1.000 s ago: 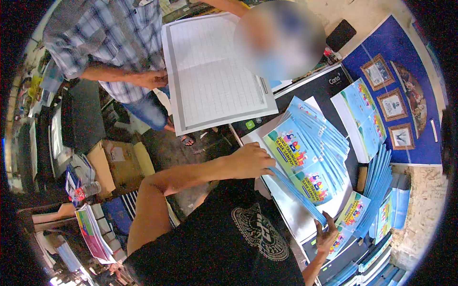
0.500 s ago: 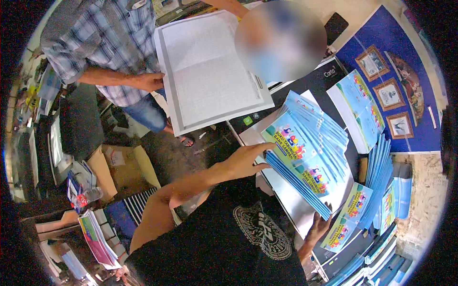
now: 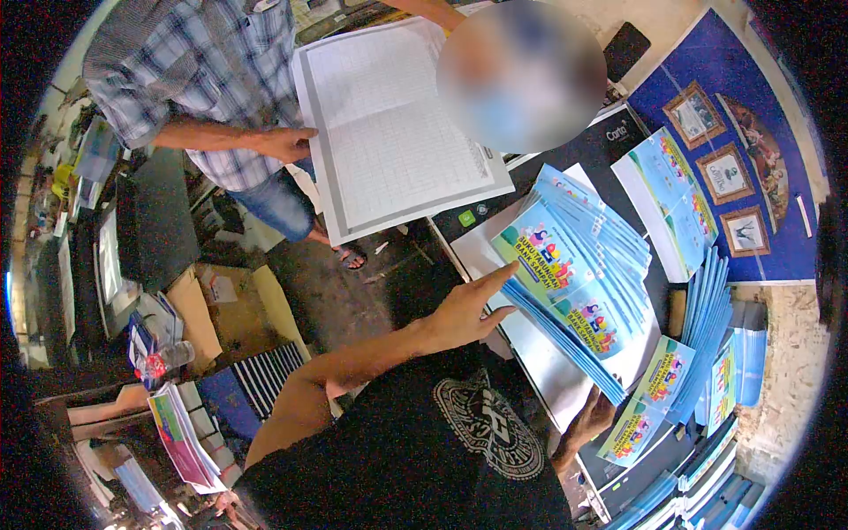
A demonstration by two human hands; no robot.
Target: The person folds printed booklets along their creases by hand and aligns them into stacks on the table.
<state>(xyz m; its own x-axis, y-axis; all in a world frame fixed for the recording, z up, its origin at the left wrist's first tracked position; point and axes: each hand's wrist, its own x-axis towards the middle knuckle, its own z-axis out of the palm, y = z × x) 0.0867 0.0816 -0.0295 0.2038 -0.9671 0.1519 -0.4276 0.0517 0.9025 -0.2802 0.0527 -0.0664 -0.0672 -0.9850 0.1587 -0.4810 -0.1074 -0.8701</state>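
Observation:
A fanned stack of blue booklets lies on a white surface, the top ones printed with a yellow-green cover and colourful figures. At the stack's near left corner is my left hand, its index finger stretched onto the cover edge and the thumb apart beside the layered edges. My right hand is curled at the stack's lower end, with its fingertips partly hidden by the booklets. Just right of that hand lies another printed booklet cover.
Across from me, a person in a plaid shirt holds a large printed sheet. More booklet piles and a leaning blue stack stand on the right. An open cardboard box and a plastic bottle are at left.
My left thumb and fingers have spread and straightened at the stack's corner. My right hand has shifted slightly, with its fingers now more hidden. The near booklet edges look more compressed.

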